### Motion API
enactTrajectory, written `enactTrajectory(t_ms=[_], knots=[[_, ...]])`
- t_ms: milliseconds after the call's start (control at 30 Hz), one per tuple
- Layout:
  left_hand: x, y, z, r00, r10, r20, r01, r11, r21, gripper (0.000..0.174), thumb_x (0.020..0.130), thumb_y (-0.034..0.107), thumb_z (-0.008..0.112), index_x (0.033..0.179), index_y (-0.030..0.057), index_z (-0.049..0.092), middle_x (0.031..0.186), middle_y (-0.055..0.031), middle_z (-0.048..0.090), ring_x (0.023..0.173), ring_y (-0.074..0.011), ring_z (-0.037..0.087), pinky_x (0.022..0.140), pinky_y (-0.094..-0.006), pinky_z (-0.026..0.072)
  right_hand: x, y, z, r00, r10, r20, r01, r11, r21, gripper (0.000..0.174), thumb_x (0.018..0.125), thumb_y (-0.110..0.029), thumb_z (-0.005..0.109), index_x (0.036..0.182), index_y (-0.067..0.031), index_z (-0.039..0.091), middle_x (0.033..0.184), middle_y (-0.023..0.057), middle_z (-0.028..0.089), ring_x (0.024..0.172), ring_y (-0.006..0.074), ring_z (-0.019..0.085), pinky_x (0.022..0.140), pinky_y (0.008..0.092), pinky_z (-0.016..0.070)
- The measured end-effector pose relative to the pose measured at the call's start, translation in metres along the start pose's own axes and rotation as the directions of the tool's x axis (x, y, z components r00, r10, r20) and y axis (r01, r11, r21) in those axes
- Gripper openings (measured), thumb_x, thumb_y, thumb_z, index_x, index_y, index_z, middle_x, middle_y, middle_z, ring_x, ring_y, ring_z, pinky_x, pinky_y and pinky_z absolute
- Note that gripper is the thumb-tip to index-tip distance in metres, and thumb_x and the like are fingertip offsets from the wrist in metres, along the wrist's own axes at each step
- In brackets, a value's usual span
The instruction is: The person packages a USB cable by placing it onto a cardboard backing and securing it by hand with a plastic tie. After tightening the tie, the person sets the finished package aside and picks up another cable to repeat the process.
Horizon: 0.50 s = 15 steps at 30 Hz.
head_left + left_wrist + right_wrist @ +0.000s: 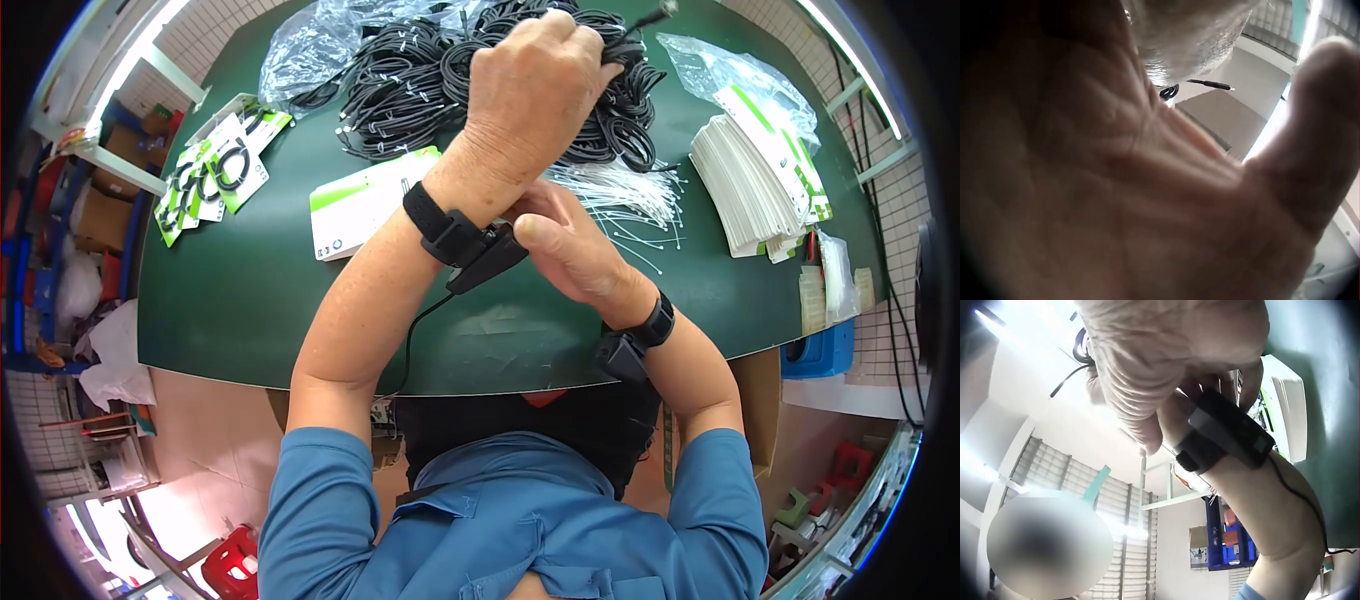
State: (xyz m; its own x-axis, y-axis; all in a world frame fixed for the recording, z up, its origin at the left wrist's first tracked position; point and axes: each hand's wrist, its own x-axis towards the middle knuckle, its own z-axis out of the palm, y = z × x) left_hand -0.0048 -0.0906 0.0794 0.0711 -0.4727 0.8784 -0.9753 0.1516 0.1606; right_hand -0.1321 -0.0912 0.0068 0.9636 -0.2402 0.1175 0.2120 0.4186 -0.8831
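Observation:
My left hand [540, 90] is raised over the heap of black cables [400, 85], back of the hand up. It grips a coiled black cable [1082, 347], whose plug end [655, 15] sticks out past the fingers at the upper right. In the left wrist view the cable's plug [1213, 84] shows beyond the palm. My right hand [572, 245] is under the left wrist, thumb extended beside the black wrist camera [490, 258]. Its fingertips are hidden behind the left wrist, and I cannot tell whether they hold anything. White cable ties [630, 200] lie just beyond it.
A stack of white-green cards [745, 185] stands at right on the green table [480, 345]. More cards [350, 210] lie left of centre. Carded cables [215, 175] are at far left. Clear plastic bags [310, 55] lie at the back.

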Motion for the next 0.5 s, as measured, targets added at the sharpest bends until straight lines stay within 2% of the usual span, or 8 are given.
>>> enactTrajectory(t_ms=[100,133,200,267,300,333,433,500], knots=[[-0.008,0.005,0.016,0.997,0.071,0.022,-0.073,0.985,0.156,0.022,0.084,0.029,0.082,0.083,0.0112,0.068,0.086,-0.0012,0.060,0.079,-0.0201,0.067,0.060,-0.0340,0.0600,-0.001,-0.005,-0.003,0.999,0.027,-0.027,-0.027,0.999,-0.029,0.084,0.082,-0.024,0.090,0.148,0.0064,0.049,0.137,0.0136,0.064,0.127,0.0207,0.062,0.111,0.0379,0.0491],[-0.010,0.004,0.020,0.998,0.067,0.020,-0.069,0.986,0.150,0.022,0.084,0.029,0.082,0.083,0.0112,0.068,0.086,-0.0012,0.060,0.079,-0.0201,0.067,0.060,-0.0340,0.0600,0.000,-0.006,-0.002,0.999,0.030,-0.040,-0.032,0.998,-0.052,0.087,0.080,-0.024,0.092,0.149,0.0061,0.048,0.140,0.0135,0.063,0.128,0.0212,0.061,0.112,0.0380,0.0483],[-0.010,0.006,0.019,0.996,0.084,-0.003,-0.083,0.989,0.119,0.027,0.084,0.030,0.084,0.081,0.0075,0.069,0.086,-0.0029,0.063,0.081,-0.0221,0.068,0.056,-0.0364,0.0567,0.004,-0.007,-0.002,0.997,0.036,-0.072,-0.041,0.996,-0.078,0.090,0.079,-0.024,0.093,0.150,0.0058,0.047,0.142,0.0134,0.062,0.130,0.0217,0.061,0.113,0.0381,0.0475],[-0.010,0.011,0.018,0.997,0.082,-0.005,-0.082,0.995,0.049,0.029,0.084,0.030,0.085,0.081,0.0057,0.069,0.086,-0.0037,0.064,0.082,-0.0231,0.069,0.055,-0.0377,0.0551,0.006,-0.002,-0.002,0.997,-0.048,-0.060,0.036,0.982,-0.183,0.084,0.079,-0.019,0.092,0.147,0.0046,0.050,0.140,0.0128,0.063,0.128,0.0216,0.062,0.112,0.0375,0.0492],[-0.009,0.010,0.013,0.997,0.077,0.016,-0.077,0.997,0.005,0.026,0.087,0.023,0.082,0.083,0.0040,0.065,0.085,-0.0091,0.062,0.079,-0.0301,0.067,0.059,-0.0417,0.0540,0.005,0.000,-0.001,0.993,-0.041,-0.111,0.020,0.983,-0.184,0.084,0.079,-0.019,0.092,0.147,0.0046,0.050,0.140,0.0128,0.063,0.128,0.0216,0.062,0.112,0.0375,0.0492],[-0.007,0.009,0.009,0.996,0.078,0.036,-0.077,0.996,-0.041,0.023,0.090,0.016,0.079,0.085,0.0024,0.061,0.083,-0.0144,0.059,0.076,-0.0371,0.064,0.063,-0.0457,0.0530,0.007,0.001,-0.001,0.998,-0.025,-0.063,0.015,0.989,-0.148,0.081,0.079,-0.017,0.091,0.146,0.0040,0.052,0.138,0.0126,0.064,0.127,0.0217,0.063,0.111,0.0371,0.0502],[-0.006,0.017,0.008,0.995,0.098,0.029,-0.095,0.990,-0.103,0.024,0.089,0.013,0.079,0.084,0.0009,0.059,0.082,-0.0162,0.057,0.075,-0.0391,0.063,0.062,-0.0469,0.0510,0.007,0.005,-0.002,0.999,-0.033,-0.015,0.031,0.993,-0.111,0.075,0.079,-0.013,0.090,0.143,0.0029,0.055,0.135,0.0124,0.066,0.125,0.0212,0.063,0.108,0.0362,0.0521],[-0.006,0.020,0.008,0.992,0.105,0.064,-0.102,0.993,-0.054,0.025,0.088,0.011,0.080,0.083,0.0003,0.058,0.081,-0.0173,0.056,0.074,-0.0405,0.061,0.062,-0.0475,0.0489,0.005,0.006,-0.003,0.999,-0.047,0.004,0.047,0.994,-0.102,0.072,0.079,-0.011,0.089,0.142,0.0025,0.057,0.134,0.0123,0.066,0.125,0.0207,0.063,0.107,0.0356,0.0531]])
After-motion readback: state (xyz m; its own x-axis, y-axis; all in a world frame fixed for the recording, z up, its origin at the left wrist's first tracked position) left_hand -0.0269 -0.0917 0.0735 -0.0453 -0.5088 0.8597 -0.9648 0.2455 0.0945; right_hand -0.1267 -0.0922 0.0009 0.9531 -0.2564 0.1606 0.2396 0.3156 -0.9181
